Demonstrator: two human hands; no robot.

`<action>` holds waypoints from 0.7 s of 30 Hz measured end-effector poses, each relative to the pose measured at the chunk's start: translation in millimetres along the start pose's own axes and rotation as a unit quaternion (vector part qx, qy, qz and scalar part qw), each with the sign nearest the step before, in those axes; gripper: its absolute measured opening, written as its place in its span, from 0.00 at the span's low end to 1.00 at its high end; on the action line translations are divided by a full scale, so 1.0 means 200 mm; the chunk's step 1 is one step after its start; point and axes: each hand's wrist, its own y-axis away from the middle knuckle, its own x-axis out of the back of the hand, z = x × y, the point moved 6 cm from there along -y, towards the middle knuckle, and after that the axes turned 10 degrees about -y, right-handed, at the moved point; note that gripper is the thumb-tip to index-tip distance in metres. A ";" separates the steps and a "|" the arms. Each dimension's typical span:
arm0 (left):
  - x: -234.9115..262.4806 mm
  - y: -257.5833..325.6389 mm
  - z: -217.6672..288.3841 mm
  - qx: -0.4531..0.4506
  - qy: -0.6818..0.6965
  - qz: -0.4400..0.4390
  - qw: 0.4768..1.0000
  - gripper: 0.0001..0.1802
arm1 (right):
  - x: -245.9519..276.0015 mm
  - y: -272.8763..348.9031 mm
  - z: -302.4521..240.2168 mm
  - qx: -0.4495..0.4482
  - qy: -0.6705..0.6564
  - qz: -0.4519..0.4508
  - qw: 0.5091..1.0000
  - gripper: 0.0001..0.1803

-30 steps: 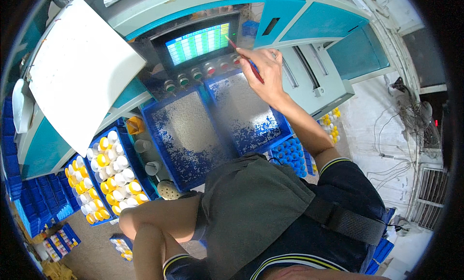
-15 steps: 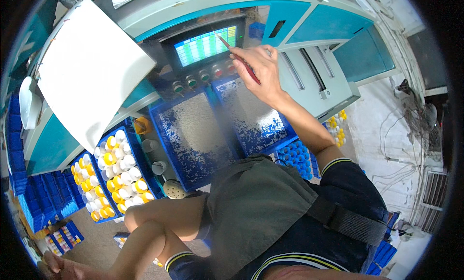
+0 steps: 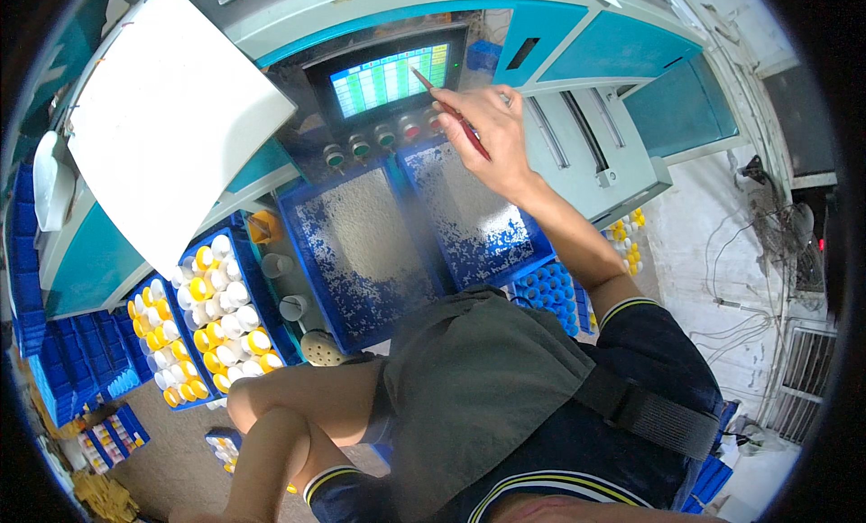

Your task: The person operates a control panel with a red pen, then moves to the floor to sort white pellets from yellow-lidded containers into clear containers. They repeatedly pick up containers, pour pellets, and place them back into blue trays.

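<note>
My right hand [image 3: 488, 133] is closed round slim dark-red tweezers [image 3: 465, 124], as far as their shape shows. Their pointed tip lies over the lit touch screen [image 3: 383, 83] with its green and white table; whether it touches cannot be told. Just below the screen sits a row of round push buttons [image 3: 361, 148], green and red. Two blue trays [image 3: 311, 279] with many small pale pieces scattered in them lie under my right hand and in front of my body. My left forearm [image 3: 262, 464] runs down to the lower edge, and the left hand is out of the picture.
A big white sheet [image 3: 171, 117] hangs at the left. Below it stand blue bins of white and yellow cups [image 3: 236, 293]. A perforated scoop [image 3: 322, 349] lies by the trays. Blue-capped containers [image 3: 548, 293] and a grey rail unit [image 3: 586, 153] are on the right.
The tweezers' tip has shifted slightly right and down across the screen. My left hand has dropped out of view at the lower left. The whole view has shifted slightly.
</note>
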 end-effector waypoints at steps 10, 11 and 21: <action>0.00 0.02 0.00 0.025 0.064 -0.026 0.997 0.42 | -0.04 0.00 -0.04 0.008 0.016 -0.011 1.000 0.16; 0.00 0.02 -0.01 0.027 0.070 -0.028 0.997 0.42 | -0.04 0.01 -0.04 0.007 0.013 -0.006 1.000 0.16; 0.03 0.04 0.01 0.085 0.131 -0.068 0.985 0.41 | 0.02 0.04 -0.03 -0.021 0.036 0.002 0.999 0.13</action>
